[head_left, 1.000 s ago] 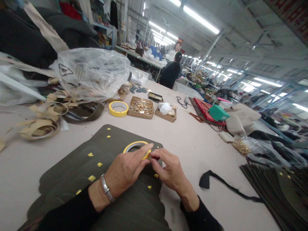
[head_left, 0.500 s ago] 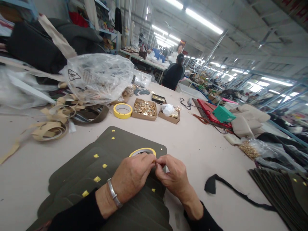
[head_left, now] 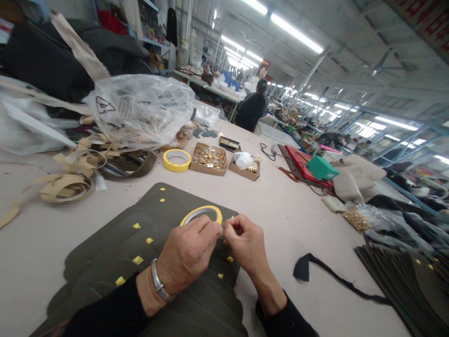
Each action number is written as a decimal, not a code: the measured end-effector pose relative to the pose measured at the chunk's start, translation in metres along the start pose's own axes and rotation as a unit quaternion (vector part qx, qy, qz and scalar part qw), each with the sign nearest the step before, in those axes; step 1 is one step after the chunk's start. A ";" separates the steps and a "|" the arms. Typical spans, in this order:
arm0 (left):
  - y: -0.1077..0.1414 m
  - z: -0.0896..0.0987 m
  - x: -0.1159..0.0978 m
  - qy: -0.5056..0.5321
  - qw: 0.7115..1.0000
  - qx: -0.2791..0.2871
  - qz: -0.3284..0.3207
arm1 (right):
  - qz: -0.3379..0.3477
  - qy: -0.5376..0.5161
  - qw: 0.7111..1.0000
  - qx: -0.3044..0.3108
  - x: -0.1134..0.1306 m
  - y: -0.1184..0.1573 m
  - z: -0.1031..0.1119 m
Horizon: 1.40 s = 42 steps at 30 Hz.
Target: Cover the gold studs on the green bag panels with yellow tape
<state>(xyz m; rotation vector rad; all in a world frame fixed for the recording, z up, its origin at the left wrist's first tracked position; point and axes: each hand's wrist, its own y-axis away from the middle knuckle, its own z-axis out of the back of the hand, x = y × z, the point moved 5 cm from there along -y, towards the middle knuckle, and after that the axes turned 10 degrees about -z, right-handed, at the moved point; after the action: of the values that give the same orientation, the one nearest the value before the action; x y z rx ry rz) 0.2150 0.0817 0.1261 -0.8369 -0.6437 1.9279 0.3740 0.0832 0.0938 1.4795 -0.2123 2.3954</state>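
My left hand (head_left: 187, 248), with a metal bracelet at its wrist, is closed on a roll of yellow tape (head_left: 218, 212) tilted on edge above the work. Just to its right, thumb and forefinger of my right hand (head_left: 248, 241) are pinched together; whatever is between them is too small to make out. Both hands hover over overlapping dark olive panels (head_left: 115, 238) that lie fanned out on the table. Small yellow tape pieces (head_left: 149, 241) stick to these panels in several places.
Behind the panels are another yellow tape roll (head_left: 177, 160), a box of gold metal fittings (head_left: 209, 159) and a smaller box (head_left: 249, 172). Beige strips (head_left: 66, 187) and a plastic bag (head_left: 140, 110) lie left. A black strip (head_left: 345, 281) and stacked olive panels (head_left: 393, 281) lie right.
My hands, touching at the fingertips before, are now a little apart. Another yellow tape piece shows on the panel below my right hand. The view has shifted slightly.
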 end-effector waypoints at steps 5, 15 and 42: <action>0.000 0.004 -0.003 0.002 1.000 -0.020 -0.021 | -0.151 -0.045 0.986 0.047 -0.046 -0.045 0.018; 0.003 0.000 0.017 -0.008 1.000 -0.028 0.009 | -0.162 0.070 0.976 0.128 -0.047 -0.067 0.012; 0.038 0.153 0.114 -0.211 0.921 -0.162 0.286 | 0.012 0.438 0.889 0.132 -0.006 -0.077 -0.002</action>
<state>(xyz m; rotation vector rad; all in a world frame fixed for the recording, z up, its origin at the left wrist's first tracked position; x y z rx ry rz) 0.0363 0.1502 0.1626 -0.8817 -1.0901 2.6202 0.4015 0.1551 0.0847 0.3355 0.3186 2.9149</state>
